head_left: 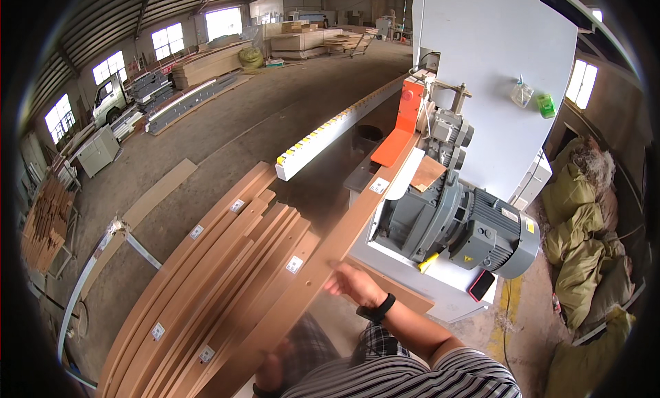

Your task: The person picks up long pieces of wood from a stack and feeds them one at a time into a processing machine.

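A long brown wooden board (337, 255) slants from the lower edge up to the machine, its far end beneath an orange guard (395, 145). My right hand (354, 286), with a black band at the wrist, is closed at the board's right edge, thumb and curled fingers against it. Low down, my left hand (271, 367) is against the same edge nearer to me; it is dark and blurred, and its fingers cannot be made out. To the left of this board lies a stack of similar boards (227, 243), several with white labels.
Grey motors (491, 233) sit on the machine base at right, with a phone (482, 285) and a yellow tool (428, 262) beside them. A white rail with yellow pieces (330, 133) juts out ahead. Stuffed sacks (577, 243) line the right wall. A metal frame (72, 308) stands left.
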Motion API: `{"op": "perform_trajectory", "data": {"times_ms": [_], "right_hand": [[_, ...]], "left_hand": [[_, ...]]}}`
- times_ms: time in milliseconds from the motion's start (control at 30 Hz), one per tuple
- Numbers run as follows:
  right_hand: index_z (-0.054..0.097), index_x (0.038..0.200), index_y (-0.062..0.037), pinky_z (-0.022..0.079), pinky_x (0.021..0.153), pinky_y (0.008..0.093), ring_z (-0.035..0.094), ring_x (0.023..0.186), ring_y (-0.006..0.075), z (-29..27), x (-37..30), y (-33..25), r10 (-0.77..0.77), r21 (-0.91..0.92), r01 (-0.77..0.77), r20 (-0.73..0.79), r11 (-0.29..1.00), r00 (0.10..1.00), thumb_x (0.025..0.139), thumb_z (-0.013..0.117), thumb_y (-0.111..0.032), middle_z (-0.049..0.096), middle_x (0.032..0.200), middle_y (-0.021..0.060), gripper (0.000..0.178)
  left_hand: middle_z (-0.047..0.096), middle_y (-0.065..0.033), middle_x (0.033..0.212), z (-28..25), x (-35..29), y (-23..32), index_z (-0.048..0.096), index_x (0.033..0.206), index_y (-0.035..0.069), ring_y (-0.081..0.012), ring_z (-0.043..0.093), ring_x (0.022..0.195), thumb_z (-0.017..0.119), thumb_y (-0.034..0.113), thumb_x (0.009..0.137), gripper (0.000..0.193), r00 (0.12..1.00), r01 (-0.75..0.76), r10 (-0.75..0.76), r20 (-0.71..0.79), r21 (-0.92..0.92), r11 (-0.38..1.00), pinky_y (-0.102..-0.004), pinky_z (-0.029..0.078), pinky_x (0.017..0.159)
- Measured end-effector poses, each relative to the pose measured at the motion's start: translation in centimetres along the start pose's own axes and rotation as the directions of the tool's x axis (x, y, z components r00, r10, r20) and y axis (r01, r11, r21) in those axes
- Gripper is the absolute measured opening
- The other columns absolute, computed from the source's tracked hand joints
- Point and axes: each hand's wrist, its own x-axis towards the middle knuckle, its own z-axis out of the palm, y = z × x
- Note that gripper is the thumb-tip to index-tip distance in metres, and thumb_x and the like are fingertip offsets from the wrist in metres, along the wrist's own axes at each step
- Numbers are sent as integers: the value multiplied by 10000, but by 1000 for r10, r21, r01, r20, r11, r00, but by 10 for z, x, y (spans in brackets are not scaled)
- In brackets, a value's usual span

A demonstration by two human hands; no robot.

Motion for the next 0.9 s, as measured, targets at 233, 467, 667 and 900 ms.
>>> {"op": "perform_trajectory", "data": {"times_ms": [233,467,667,900], "right_hand": [[621,876,-16,476,611,221,581,615,116,-3,-1,-3,-13,12,12,15,1000,1000,977,438,-369,655,748,79,411],[489,1187,3,536,782,316,638,861,216,-15,26,-8,-191,139,172,135,975,972,985,456,-266,642,1010,146,338],[623,905,-75,532,810,306,660,848,199,-37,68,-22,-262,355,251,-17,901,965,910,606,-298,671,868,76,224],[566,1111,-67,546,791,321,655,916,187,52,73,14,-161,264,118,146,957,976,939,559,-204,656,1030,64,220]], "left_hand": [[614,-98,1134,-15,-6,-14,479,1274,58,-230,597,1016,578,528,866,630,1000,-5,7,23,-110,994,-397,491,875],[554,-43,1264,-49,-16,70,474,1303,124,-225,542,1103,538,408,924,478,947,-260,200,-253,-231,938,-406,458,876],[644,-5,1075,-158,-38,138,593,1121,138,-141,607,960,609,313,866,310,729,-470,329,-601,-90,878,-277,500,737],[666,-4,942,-159,-17,78,620,1077,117,-183,618,890,636,226,881,225,786,-312,54,-616,-320,894,-353,484,889]]}}
